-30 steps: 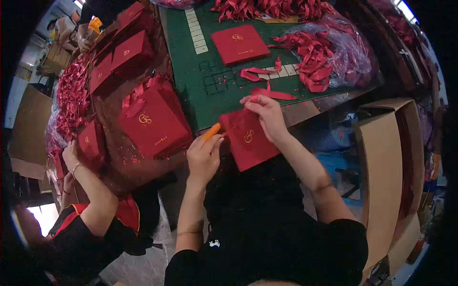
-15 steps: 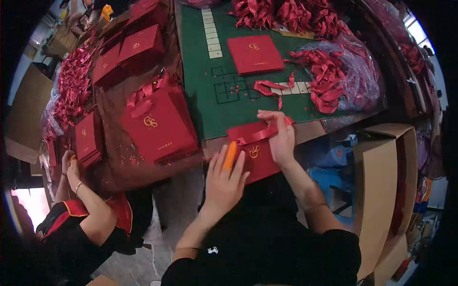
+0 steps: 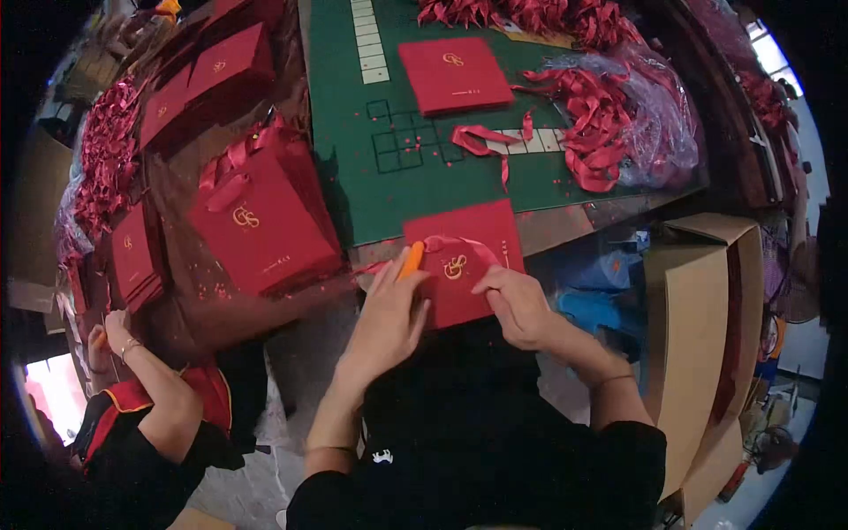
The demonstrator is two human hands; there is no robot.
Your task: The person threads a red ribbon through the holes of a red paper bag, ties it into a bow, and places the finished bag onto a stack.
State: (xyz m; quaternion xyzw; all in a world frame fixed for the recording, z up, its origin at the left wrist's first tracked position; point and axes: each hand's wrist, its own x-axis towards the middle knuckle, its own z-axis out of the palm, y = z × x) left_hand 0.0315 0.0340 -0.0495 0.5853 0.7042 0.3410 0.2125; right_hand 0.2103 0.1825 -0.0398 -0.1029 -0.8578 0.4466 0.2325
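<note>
A red paper bag (image 3: 468,230) with a gold emblem lies at the table's front edge, before my body. A red ribbon (image 3: 468,247) runs across its upper part. My left hand (image 3: 389,309) is closed round an orange tool (image 3: 412,261) at the bag's left edge; the tool's tip is at the ribbon's left end. At the bag's right side, my right hand (image 3: 519,305) pinches the ribbon's other end between thumb and fingers. Behind the bag, more red ribbon (image 3: 477,137) lies loose on the green mat (image 3: 353,194).
Stacked red bags stand left (image 3: 265,221) and behind (image 3: 455,75). Ribbon bundles in clear plastic (image 3: 658,124) lie at the right, above an open cardboard box (image 3: 698,353). A co-worker's hands (image 3: 119,336) are at the far left.
My right hand has come down and the ribbon now lies lower across the bag. The bag shows more of its face. The whole view has shifted slightly.
</note>
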